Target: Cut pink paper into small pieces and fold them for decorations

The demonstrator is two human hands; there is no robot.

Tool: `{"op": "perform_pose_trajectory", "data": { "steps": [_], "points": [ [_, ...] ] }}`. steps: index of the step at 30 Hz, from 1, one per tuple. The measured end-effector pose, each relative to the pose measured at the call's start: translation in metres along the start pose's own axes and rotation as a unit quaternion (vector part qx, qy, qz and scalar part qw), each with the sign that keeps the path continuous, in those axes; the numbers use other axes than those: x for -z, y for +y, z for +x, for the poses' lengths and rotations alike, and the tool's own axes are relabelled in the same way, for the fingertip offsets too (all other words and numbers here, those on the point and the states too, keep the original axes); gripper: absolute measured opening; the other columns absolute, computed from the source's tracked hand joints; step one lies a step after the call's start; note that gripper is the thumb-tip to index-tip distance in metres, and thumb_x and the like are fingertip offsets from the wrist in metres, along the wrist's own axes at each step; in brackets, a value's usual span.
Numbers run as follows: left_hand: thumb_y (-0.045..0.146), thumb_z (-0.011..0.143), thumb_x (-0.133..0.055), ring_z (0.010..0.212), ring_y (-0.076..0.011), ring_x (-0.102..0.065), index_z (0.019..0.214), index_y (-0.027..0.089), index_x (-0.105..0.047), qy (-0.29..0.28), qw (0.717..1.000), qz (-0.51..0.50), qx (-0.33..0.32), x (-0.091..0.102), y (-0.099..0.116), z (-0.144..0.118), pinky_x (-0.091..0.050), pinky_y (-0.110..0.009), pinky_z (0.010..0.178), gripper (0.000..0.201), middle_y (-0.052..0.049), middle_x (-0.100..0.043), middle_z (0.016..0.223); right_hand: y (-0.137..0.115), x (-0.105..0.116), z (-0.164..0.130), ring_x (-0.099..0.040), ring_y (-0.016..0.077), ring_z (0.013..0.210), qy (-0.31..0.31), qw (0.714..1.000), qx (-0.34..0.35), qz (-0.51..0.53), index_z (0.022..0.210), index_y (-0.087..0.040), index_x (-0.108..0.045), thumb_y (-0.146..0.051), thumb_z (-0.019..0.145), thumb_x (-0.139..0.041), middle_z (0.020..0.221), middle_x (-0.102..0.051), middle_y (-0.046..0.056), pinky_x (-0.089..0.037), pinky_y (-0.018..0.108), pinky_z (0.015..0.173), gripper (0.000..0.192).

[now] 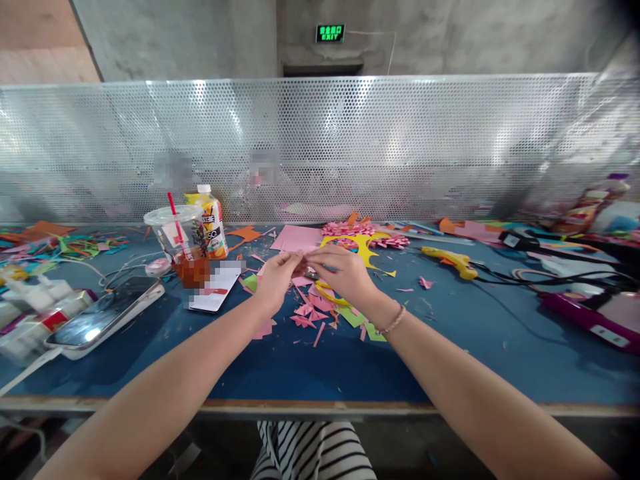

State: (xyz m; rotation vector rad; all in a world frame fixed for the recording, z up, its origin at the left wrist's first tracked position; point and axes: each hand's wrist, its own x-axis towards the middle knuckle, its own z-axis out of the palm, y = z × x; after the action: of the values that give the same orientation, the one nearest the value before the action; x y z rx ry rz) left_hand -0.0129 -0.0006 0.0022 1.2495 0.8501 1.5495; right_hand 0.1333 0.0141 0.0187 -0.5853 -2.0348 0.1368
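1. Left hand point(277, 277) and right hand point(343, 273) meet fingertip to fingertip at mid-worktop, both pinching one small pink paper piece point(303, 261); its shape is mostly hidden.
2. Blue worktop point(310, 367): a scatter of pink paper scraps point(307, 313) lies under the hands, too many to count.
3. Left side: one clear plastic cup with red straw point(180, 243), one juice bottle point(210, 223), one phone point(107, 317).
4. Right side: one yellow glue gun point(450, 260).

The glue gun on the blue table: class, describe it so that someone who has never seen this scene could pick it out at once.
Start at the blue table and go to the right of the person's right hand. There, past the yellow paper cut-out, lies the glue gun on its side, with a dark cord trailing from it to the right. It is the only yellow tool there; its neighbours are flat paper scraps.
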Motion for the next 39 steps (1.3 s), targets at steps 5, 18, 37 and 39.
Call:
{"op": "perform_pose_trajectory", "data": {
  "steps": [5,18,37,39],
  "points": [
    [0.028,0.063,-0.067,0.066,-0.0117,-0.059,0.072,0.014,-0.062,0.014,1.0,-0.022,0.013,0.004,0.0,0.004,-0.05,-0.031,0.072,0.017,-0.001,-0.062,0.069,0.007,-0.005,0.0,-0.062,0.0207,0.087,-0.036,0.999,0.034,-0.021,0.087,-0.028,-0.071,-0.024,0.079,-0.057,0.088,-0.07,0.002,-0.046,0.042,0.085,0.016],
    [0.033,0.072,-0.061,0.06,-0.0135,-0.064,0.08,0.017,-0.053,-0.022,0.997,0.064,-0.038,0.008,-0.001,0.005,-0.053,-0.029,0.065,0.02,0.0,-0.061,0.07,0.005,0.006,0.006,-0.056,0.0178,0.085,0.052,0.997,-0.059,0.008,0.094,-0.022,-0.064,-0.014,0.08,-0.047,0.092,-0.058,0.007,-0.05,0.032,0.07,0.023],
    [0.032,0.072,-0.062,0.066,-0.0157,-0.066,0.082,0.015,-0.056,-0.052,0.997,0.048,-0.005,0.005,-0.001,0.0,-0.054,-0.031,0.068,0.021,-0.003,-0.064,0.076,0.01,0.003,0.002,-0.056,0.0153,0.075,0.03,0.999,-0.021,-0.014,0.078,-0.02,-0.059,-0.007,0.072,-0.05,0.081,-0.057,0.003,-0.048,0.028,0.063,0.017],
    [0.031,0.072,-0.062,0.067,-0.016,-0.066,0.084,0.015,-0.055,-0.052,0.998,0.034,-0.002,0.003,0.002,-0.001,-0.054,-0.031,0.069,0.021,-0.003,-0.063,0.075,0.009,0.003,0.002,-0.056,0.0154,0.078,0.025,0.999,-0.016,-0.014,0.079,-0.02,-0.059,-0.007,0.073,-0.051,0.081,-0.058,0.004,-0.049,0.028,0.065,0.016]
  ]
}}
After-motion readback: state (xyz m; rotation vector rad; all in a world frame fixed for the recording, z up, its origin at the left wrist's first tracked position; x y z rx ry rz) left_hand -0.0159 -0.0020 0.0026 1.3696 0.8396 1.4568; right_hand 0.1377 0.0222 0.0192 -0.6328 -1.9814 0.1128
